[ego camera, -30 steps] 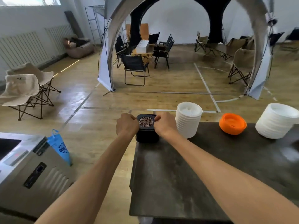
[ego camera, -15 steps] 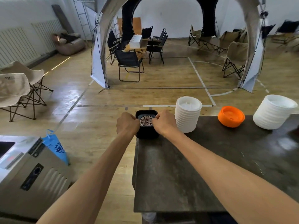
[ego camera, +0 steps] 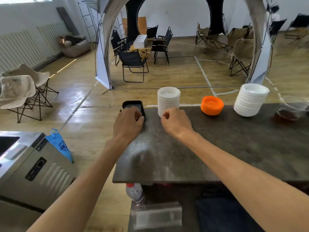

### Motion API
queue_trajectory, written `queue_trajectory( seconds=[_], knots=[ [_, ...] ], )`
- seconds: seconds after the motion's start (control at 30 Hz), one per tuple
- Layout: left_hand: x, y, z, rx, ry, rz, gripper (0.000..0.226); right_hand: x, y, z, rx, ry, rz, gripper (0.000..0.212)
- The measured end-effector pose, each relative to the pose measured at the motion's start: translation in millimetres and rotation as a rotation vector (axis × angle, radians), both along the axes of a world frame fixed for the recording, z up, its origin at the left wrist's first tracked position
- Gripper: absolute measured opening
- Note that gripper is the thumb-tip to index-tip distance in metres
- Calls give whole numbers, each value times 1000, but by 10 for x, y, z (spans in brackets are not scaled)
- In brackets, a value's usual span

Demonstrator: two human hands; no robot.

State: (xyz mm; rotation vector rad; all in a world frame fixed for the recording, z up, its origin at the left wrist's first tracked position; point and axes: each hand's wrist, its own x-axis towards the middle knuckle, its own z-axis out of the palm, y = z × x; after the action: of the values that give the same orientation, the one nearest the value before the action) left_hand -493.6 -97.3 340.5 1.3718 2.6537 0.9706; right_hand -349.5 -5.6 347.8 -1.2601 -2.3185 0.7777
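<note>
Off the table's [ego camera: 217, 148] left side lies bare wooden floor, and that is where the hazard is. The black square container [ego camera: 132, 103] sits on the table's far left corner, its outer edge apparently past the table's rim. The left hand [ego camera: 127, 124] lies over it, fingers curled down onto its near side. A push outward or a loose grip could likely tip it off that corner and spill whatever is inside. The right hand [ego camera: 175, 122] hovers above the table's far edge with fingers curled in, nothing visible in them. It is just beside the stack of white lids [ego camera: 168, 101], so a careless sweep might topple that stack toward the orange lid [ego camera: 212, 105] further right along the table's far edge.
</note>
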Motion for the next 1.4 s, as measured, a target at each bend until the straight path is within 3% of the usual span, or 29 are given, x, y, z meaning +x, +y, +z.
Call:
queue_trajectory(
  seconds=[0.17, 0.4, 0.63, 0.8, 0.9, 0.97, 1.1, 1.3, 1.4],
  knots=[
    [1074, -175, -38, -52, 13, -95, 11, 1109, -100, -101, 91, -47, 65, 22],
    [2550, -329, -410, 21, 1, -278, 2, 2590, -305, -581, 163, 160, 75, 18],
    [3223, -259, -1311, -249, 59, -480, 10, 3284, -379, -1353, 176, 70, 133, 16],
    [3263, -162, -2337, -545, -27, -456, 26, 3405, -272, -2316, 24, -261, 183, 27],
    [3271, -110, -2924, -788, -67, -455, 48, 3437, -186, -2936, -92, -560, 261, 51],
    [3271, -107, -3246, -874, -35, -514, 69, 3464, -143, -3252, -178, -652, 337, 75],
    [3285, -310, -3672, -839, 140, -628, 108, 3619, -284, -3638, -173, -767, 477, 119],
    [3365, -636, -3883, -658, 83, -646, 72, 3731, -531, -3920, 73, -680, 418, 107],
    [3448, -722, -3884, -634, 74, -632, 78, 3822, -670, -3955, 79, -633, 404, 97]
  ],
)
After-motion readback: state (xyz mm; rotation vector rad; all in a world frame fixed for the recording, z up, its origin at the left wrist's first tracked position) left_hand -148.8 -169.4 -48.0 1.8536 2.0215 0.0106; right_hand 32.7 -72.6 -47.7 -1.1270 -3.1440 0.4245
